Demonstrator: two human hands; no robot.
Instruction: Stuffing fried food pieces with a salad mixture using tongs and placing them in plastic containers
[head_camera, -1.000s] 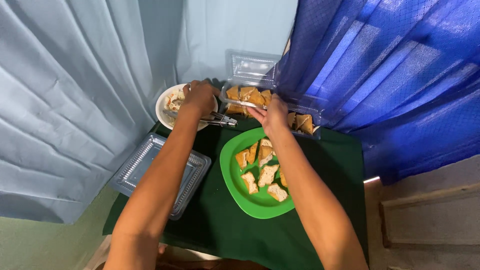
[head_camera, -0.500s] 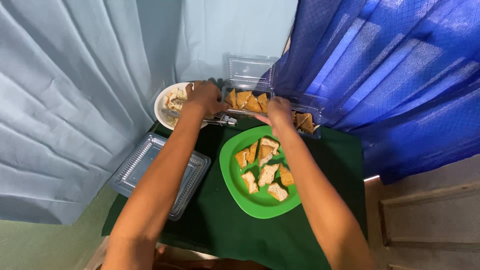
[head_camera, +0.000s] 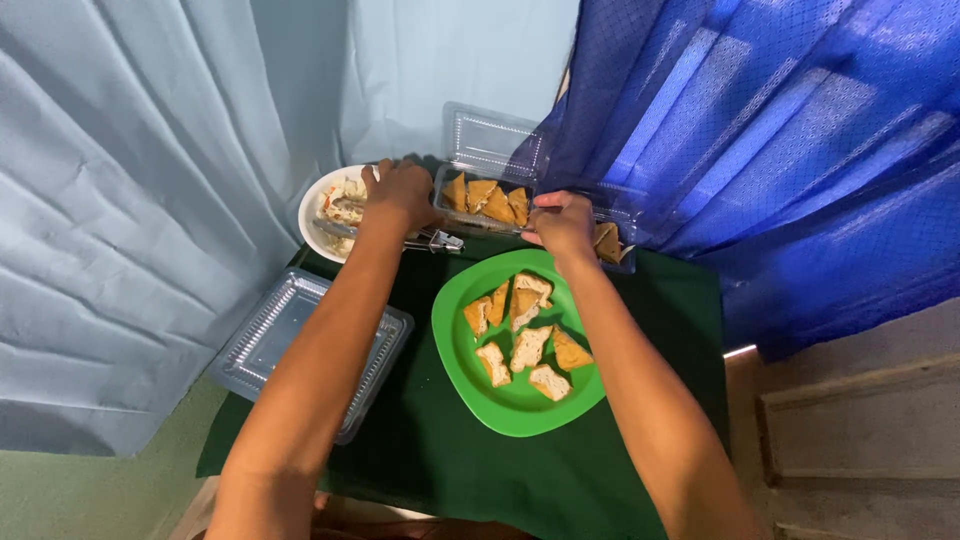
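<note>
Left hand: closed over the tongs, whose metal tips poke out just left of the green plate's upper edge.
Right hand: fingers pinched on the near rim of the clear box, just above the plate; whether it grips or only steadies the rim I cannot tell.
Clear box: lid up, touching the plate's far edge, with several fried triangles inside.
Green plate: on the dark green cloth, carrying about seven fried pieces.
White bowl: upper left of the plate, partly under the left hand, with mixed food.
Empty tray: left of the plate.
Progress: judging by the layout, most pieces are plated and a few remain in the box.
</note>
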